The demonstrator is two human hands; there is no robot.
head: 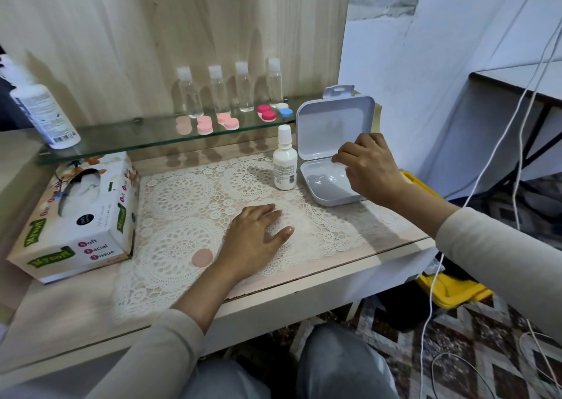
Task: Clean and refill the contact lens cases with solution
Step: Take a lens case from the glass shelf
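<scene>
Lace mat (188, 204) on wooden desk (76, 316)

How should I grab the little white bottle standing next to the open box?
Wrap fingers round the wide body of the small white bottle, below its narrow cap. It stands upright, so probably come from the front-left: the open box sits close on its right, the glass shelf just behind.
</scene>
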